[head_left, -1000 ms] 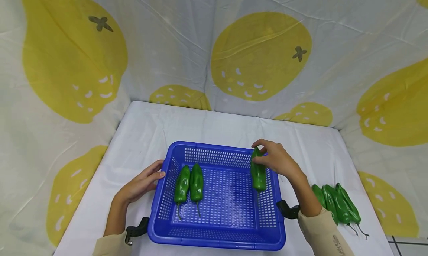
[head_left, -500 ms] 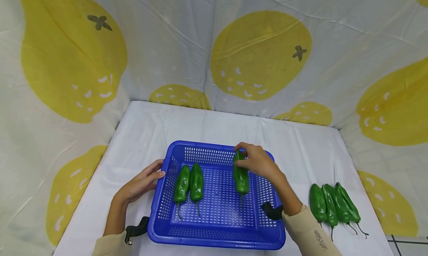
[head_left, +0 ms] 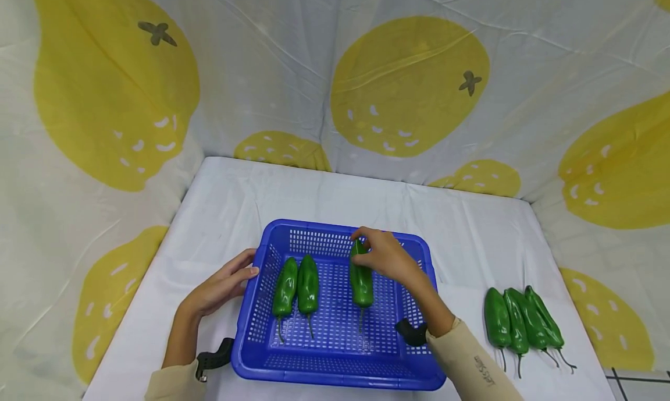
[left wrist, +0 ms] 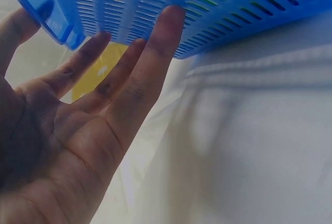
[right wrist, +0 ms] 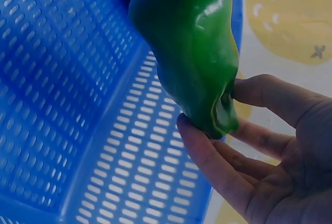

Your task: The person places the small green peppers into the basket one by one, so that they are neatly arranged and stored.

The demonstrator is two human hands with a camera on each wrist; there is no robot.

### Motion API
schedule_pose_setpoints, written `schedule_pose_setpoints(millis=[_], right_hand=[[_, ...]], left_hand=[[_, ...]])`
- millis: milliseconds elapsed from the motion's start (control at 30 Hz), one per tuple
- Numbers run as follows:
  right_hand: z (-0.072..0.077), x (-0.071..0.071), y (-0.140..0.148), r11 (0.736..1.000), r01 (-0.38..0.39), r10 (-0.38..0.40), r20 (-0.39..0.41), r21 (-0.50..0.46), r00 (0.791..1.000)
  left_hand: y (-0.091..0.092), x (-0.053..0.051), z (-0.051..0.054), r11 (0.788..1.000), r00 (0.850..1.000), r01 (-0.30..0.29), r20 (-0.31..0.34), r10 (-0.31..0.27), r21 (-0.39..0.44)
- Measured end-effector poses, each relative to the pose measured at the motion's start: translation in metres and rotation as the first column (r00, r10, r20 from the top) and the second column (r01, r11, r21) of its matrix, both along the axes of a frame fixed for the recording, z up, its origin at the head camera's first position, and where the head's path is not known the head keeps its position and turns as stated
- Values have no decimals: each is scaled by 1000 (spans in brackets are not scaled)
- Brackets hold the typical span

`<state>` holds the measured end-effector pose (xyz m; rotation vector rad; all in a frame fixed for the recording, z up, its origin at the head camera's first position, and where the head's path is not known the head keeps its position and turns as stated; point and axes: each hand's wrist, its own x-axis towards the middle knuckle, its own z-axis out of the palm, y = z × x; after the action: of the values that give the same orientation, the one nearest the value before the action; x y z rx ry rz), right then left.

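Note:
In the head view a blue basket stands on the white cloth, with two glossy green peppers side by side at its left. My right hand pinches a third green pepper by its narrow end, over the basket's right half. Its stem points toward me. The right wrist view shows thumb and fingertips on the tapered tip of this pepper. My left hand rests at the basket's left side, thumb on the rim. In the left wrist view its fairly straight fingers touch the slotted wall.
Several more green peppers lie in a row on the cloth, right of the basket. Behind and beside the table hangs a lemon-print fabric. Dark wrist straps show near both sleeves.
My right hand has carried the pepper leftward from the basket's right wall toward the middle. The left hand and the two peppers in the basket have stayed put.

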<state>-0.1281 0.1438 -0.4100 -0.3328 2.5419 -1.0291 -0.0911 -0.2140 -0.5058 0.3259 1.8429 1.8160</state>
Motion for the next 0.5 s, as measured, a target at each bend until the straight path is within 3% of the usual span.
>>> schedule_pose_setpoints(millis=[500], right_hand=[[-17, 4, -19, 999, -10, 10, 9, -31, 1000]], left_hand=[[1, 0, 0, 1000, 1000, -7, -5, 7, -6]])
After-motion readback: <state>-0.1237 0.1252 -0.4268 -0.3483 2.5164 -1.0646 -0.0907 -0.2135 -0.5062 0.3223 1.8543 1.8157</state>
